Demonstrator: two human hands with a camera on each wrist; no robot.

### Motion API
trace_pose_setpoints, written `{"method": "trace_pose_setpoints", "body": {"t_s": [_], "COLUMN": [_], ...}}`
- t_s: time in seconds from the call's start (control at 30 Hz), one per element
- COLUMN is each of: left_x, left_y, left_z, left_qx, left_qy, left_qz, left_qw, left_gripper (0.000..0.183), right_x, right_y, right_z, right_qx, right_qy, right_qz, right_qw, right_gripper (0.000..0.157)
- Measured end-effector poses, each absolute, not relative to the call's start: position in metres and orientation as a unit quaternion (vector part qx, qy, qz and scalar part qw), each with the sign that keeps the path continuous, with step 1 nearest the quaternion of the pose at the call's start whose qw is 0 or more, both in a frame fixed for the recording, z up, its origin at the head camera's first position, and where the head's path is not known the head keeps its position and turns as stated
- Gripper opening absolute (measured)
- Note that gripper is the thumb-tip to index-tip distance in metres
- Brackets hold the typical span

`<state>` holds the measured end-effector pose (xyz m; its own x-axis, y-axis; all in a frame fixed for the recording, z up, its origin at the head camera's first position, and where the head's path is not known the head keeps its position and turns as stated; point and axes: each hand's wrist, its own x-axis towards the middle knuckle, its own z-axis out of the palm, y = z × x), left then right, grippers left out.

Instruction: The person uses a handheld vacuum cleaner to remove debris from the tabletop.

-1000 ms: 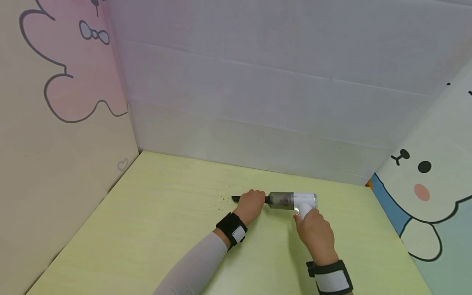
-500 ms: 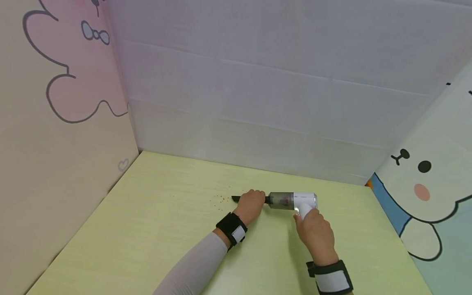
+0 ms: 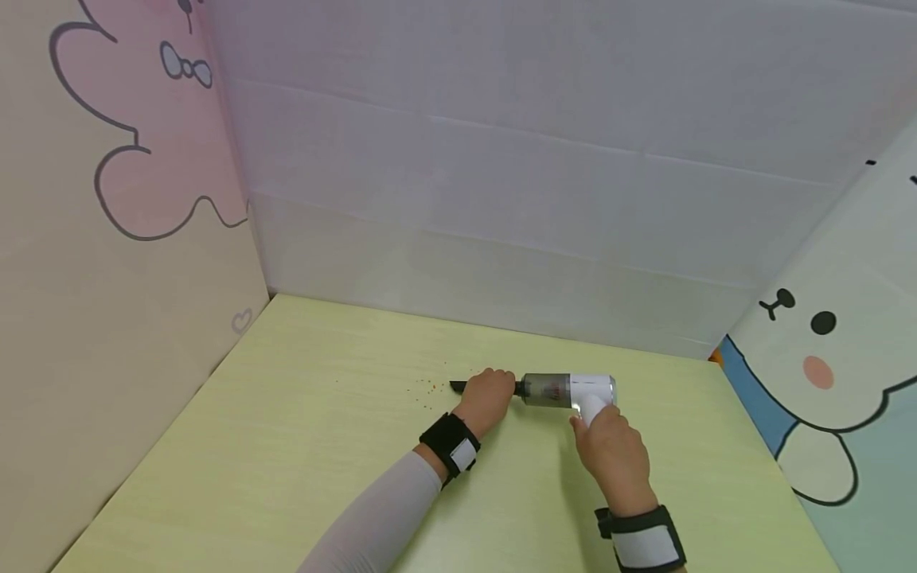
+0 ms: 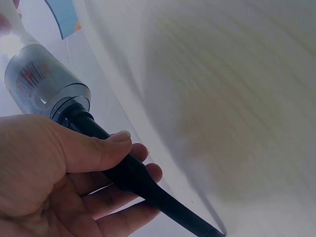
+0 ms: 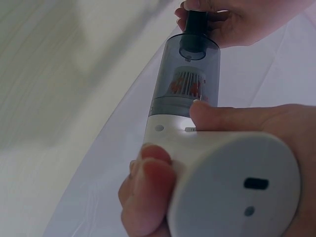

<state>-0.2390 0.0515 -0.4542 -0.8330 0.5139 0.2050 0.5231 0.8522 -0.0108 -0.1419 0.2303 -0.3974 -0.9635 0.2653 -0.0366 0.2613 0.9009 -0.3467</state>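
The handheld vacuum (image 3: pixel 593 386) is positioned right of center over the yellow table (image 3: pixel 251 461), its long axis running left to right. The white body is at the right end, followed by a clear grey chamber (image 3: pixel 548 390) and then a black nozzle (image 4: pixel 131 173) directed left.

The right hand (image 3: pixel 614 447) is clamped around the handle on the near side, thumb laid along the body. The left hand (image 3: pixel 487 400) is clamped on the nozzle, thumb on one side and fingers on the other. A ribbed filter (image 5: pixel 187 84) with reddish marks or bits around it is seen through the chamber wall.

Small reddish-brown crumbs (image 3: pixel 432 387) lie scattered just left of the nozzle tip. Contact between tip and table cannot be confirmed from these angles.

Each wrist carries a black strap (image 3: pixel 447 442). A pale sleeve (image 3: pixel 380 517) covers the left forearm. A whitish wall (image 3: pixel 501 175) stands at the far edge.
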Motion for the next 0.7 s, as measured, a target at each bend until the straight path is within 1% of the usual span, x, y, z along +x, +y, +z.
{"method": "trace_pose_setpoints", "body": {"t_s": [0.27,0.7], "left_x": [-0.2398,-0.2393], "left_y": [0.0522,0.0519], "left_z": [-0.4561,-0.4571], "left_qx": [-0.270,-0.268], "left_qy": [-0.958,-0.959], "left_qz": [-0.028,-0.029], "left_qw": [0.097,0.092], "left_gripper": [0.007,0.006], "right_x": [-0.1409,-0.1401], "right_y": [0.2298,0.2297], "right_z": [-0.3979,-0.3968], "right_qx": [-0.125,-0.121], "right_qy": [-0.977,-0.978], "right_qz": [0.173,0.167], "right_qw": [0.026,0.018], "right_gripper": [0.051,0.052]}}
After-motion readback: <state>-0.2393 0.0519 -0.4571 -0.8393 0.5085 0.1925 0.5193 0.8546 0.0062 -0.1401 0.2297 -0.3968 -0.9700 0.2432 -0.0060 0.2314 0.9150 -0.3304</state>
